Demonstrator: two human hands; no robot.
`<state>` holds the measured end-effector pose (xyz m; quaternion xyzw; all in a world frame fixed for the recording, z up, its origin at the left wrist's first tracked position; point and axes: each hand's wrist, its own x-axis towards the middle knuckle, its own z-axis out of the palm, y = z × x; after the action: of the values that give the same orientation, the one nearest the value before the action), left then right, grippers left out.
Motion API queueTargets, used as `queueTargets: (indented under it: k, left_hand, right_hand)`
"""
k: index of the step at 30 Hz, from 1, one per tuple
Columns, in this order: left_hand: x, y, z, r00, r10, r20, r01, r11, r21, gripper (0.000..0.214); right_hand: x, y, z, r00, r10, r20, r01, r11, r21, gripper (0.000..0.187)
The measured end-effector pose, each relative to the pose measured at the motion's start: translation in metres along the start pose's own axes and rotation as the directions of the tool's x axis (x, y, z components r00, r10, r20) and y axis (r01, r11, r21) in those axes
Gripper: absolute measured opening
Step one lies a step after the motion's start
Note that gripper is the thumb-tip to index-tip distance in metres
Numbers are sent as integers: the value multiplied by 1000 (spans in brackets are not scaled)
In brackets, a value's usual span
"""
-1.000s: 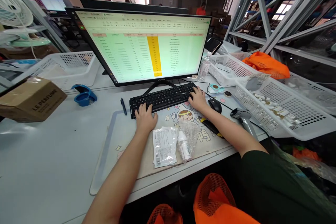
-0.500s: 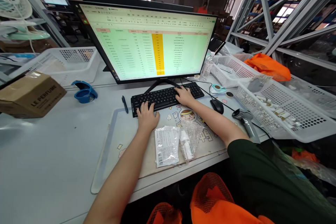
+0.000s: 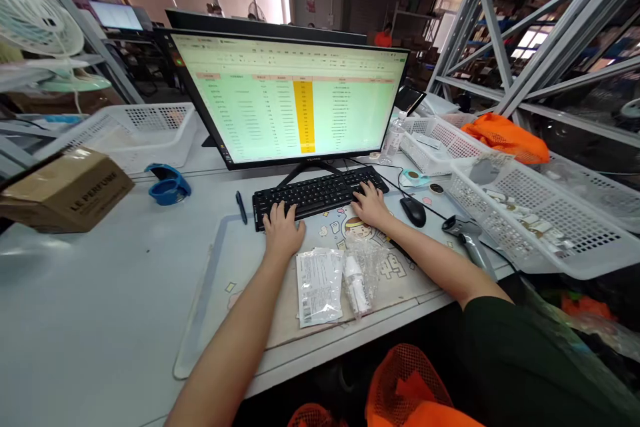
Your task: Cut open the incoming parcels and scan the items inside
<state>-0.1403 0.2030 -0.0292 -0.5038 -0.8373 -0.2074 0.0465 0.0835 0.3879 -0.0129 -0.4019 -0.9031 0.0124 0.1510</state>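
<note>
- The left hand point(image 3: 283, 232) is resting palm-down on the left end of the black keyboard point(image 3: 320, 192), its fingers spread flat over the keys and gripping nothing.
- The right hand point(image 3: 371, 205) is lying on the keyboard's right end, fingers loosely curved onto the keys and likewise holding nothing; the two hands are sitting well apart, with the middle keys bare between them.
- The keyboard is lying across the far edge of a printed desk mat point(image 3: 235, 267), just in front of the monitor point(image 3: 295, 97), which is showing a green spreadsheet with one yellow column.
- A labelled flat packet point(image 3: 319, 285) and a small white bottle in bubble wrap point(image 3: 358, 277) are lying side by side on the mat, between the two forearms and near the table's front edge.
- A dark pen point(image 3: 241, 207) is lying just beside the keyboard's left end.
- A black mouse point(image 3: 413, 211) is sitting just right of the right hand, and a grey barcode scanner point(image 3: 467, 235) is lying beyond it, near a white perforated basket point(image 3: 565, 240).
- A blue tape dispenser point(image 3: 169, 183) and a cardboard box point(image 3: 70, 190) printed "LE PERFUME" are standing on the white table point(image 3: 90, 307), well to the left of the keyboard.
- A clear water bottle point(image 3: 394, 139) is standing upright beside the monitor's right edge.
</note>
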Motion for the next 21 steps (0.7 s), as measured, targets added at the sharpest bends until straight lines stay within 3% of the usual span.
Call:
queueTargets:
  k: [10, 21]
  left_hand:
    - [0, 1, 0, 1000, -17, 14, 17, 1000, -6, 61]
    - [-1, -4, 6, 999, -29, 19, 29, 1000, 9, 61]
  right_hand:
    - [-1, 2, 9, 999, -37, -32, 39, 998, 54, 57]
    - [2, 15, 24, 991, -64, -120, 72, 995, 64, 52]
